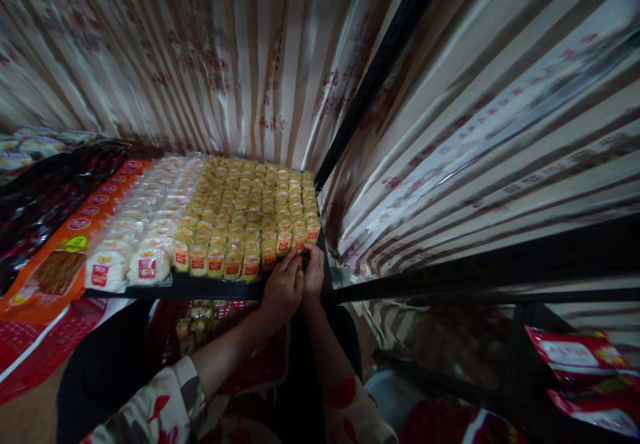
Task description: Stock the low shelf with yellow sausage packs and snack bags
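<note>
Rows of small yellow wrapped packets (243, 214) with red labels stand side by side on a dark shelf (215, 291). At the front right of these rows, my left hand (283, 291) and my right hand (313, 272) are close together, fingers bent inward and touching the nearest packets. Whatever lies between the fingers is hidden by the hands. Left of the yellow packets are clear bags of white round pieces (150, 261), also with red labels.
Orange snack packs (65, 257) and dark packs (45, 197) lie on the left. Below the shelf is a red basket (270, 364) with wrapped pieces (197, 324). A black post (375, 77) and rail (490, 271) stand right, before a striped curtain (240, 57). Red packets (580, 357) sit lower right.
</note>
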The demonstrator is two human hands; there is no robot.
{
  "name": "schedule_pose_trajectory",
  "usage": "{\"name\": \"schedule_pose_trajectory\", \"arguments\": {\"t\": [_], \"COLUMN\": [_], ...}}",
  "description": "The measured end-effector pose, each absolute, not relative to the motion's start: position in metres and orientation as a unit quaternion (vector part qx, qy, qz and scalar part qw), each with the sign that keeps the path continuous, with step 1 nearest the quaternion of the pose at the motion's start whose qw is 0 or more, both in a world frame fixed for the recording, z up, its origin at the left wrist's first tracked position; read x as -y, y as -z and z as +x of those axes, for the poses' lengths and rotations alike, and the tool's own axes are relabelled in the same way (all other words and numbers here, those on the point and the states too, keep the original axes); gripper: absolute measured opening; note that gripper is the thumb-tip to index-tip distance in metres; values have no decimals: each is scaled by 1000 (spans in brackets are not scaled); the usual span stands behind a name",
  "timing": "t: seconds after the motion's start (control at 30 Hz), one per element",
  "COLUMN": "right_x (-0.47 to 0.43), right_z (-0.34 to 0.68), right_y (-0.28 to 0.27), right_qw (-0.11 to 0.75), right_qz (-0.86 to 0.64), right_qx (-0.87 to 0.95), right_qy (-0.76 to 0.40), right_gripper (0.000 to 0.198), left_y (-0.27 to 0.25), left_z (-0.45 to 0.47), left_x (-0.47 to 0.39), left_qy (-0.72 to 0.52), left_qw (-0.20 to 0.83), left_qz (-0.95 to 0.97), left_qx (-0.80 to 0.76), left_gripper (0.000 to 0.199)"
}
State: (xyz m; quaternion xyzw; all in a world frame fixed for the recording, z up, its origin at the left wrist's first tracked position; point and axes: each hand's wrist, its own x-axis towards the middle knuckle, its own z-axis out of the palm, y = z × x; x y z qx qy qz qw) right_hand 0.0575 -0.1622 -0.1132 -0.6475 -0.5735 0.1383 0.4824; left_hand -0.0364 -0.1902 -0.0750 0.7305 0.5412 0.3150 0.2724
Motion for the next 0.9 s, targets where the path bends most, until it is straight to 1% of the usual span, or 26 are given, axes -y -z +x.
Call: {"name": "schedule_pose_trajectory", "arguments": {"t": [0.23, 0.47, 0.7, 0.8, 0.9], "right_x": [161, 163, 190, 220, 254], "right_z": [59, 59, 49, 41, 32], "right_y": [115, 110, 102, 106, 118], "right_qw": [457, 467, 478, 484, 448], "right_qz": [-665, -657, -633, -604, -578], "right_qx": [578, 577, 598, 615, 645], "right_qy": [-120, -127, -111, -149, -223], "right_gripper": [27, 24, 26, 28, 27], "left_y": [79, 71, 62, 65, 81], "left_z": [-31, -38, -54, -66, -86], "left_x": [188, 202, 235, 259, 289], "left_qy": [-321, -338, -334, -326, -318], "left_qw": [281, 293, 332, 351, 370], "left_qz": [726, 718, 705, 700, 703], "left_qx": [-540, -534, -530, -529, -517], "left_gripper": [42, 43, 35, 32, 29]}}
